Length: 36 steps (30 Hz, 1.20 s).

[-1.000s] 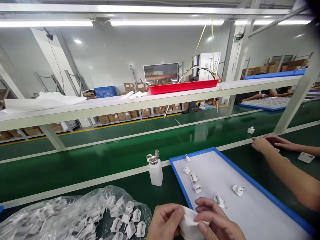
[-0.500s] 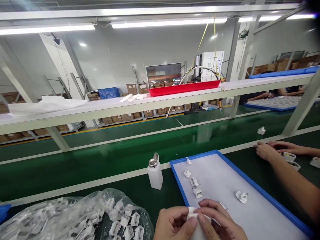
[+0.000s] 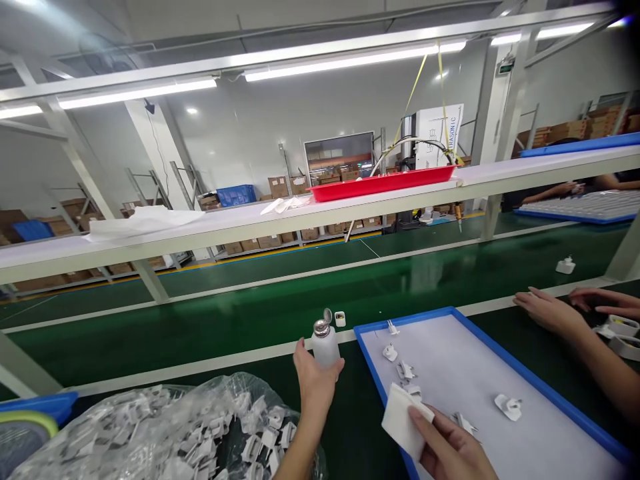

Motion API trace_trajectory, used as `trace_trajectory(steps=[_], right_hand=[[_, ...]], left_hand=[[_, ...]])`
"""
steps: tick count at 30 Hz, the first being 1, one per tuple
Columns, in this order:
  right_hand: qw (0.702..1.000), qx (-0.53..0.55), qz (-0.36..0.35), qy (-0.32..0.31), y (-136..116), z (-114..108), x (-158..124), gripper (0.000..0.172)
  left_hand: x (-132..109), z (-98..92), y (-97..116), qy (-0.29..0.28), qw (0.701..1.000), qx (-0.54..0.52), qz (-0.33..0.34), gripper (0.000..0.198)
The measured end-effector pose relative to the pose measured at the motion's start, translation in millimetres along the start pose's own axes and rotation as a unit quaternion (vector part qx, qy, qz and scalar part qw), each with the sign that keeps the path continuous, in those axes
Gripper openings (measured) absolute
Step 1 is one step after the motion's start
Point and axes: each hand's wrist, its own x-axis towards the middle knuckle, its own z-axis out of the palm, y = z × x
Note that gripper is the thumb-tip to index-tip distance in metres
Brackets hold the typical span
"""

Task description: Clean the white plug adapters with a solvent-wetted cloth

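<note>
My left hand is wrapped around a small white plastic bottle with a metal pump cap, standing on the green bench just left of the blue-rimmed tray. My right hand holds a folded white cloth over the tray's near left corner. Several small white plug parts lie scattered on the tray's white surface.
A clear bag of white plug parts lies at the lower left. Another person's hands rest on the bench at the right by white parts. A green conveyor belt runs behind; a red tray sits on the shelf above.
My left hand let go of the cloth and reached forward to grip the bottle. My right hand now holds the cloth alone. The view tilted up and shifted left slightly.
</note>
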Motion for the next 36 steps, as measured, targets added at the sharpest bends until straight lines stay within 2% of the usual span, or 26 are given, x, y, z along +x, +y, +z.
trace_trajectory(steps=[2, 5, 13, 17, 22, 29, 36], right_hand=[[0.999, -0.008, -0.032, 0.000, 0.1, 9.1, 2.4, 0.036], [0.997, 0.005, -0.073, -0.003, 3.9, 24.8, 5.9, 0.037], [0.989, 0.124, -0.064, 0.052, -3.8, 41.0, 4.8, 0.045], [0.988, 0.133, -0.044, 0.064, -11.6, 46.1, -2.4, 0.035], [0.981, 0.174, -0.054, 0.061, -16.8, 55.5, -4.9, 0.027], [0.966, 0.243, -0.077, 0.042, -17.9, 56.8, -2.1, 0.018], [0.962, 0.263, -0.064, 0.037, -19.8, 55.0, -2.7, 0.013]], left_hand=[[15.5, 4.7, 0.3, -0.029, 0.999, -0.009, 0.029, 0.079], [23.7, 8.0, 1.3, -0.056, 0.995, -0.014, 0.079, 0.060], [-5.0, 2.0, 9.8, -0.104, 0.970, 0.003, 0.221, 0.076], [-16.5, -1.1, 18.6, -0.116, 0.957, 0.028, 0.265, 0.077], [-20.1, -6.3, 28.7, -0.108, 0.927, 0.107, 0.343, 0.069], [-21.7, -12.6, 47.1, -0.147, 0.898, 0.175, 0.376, 0.064], [-19.1, -16.0, 58.5, -0.153, 0.883, 0.221, 0.386, 0.067]])
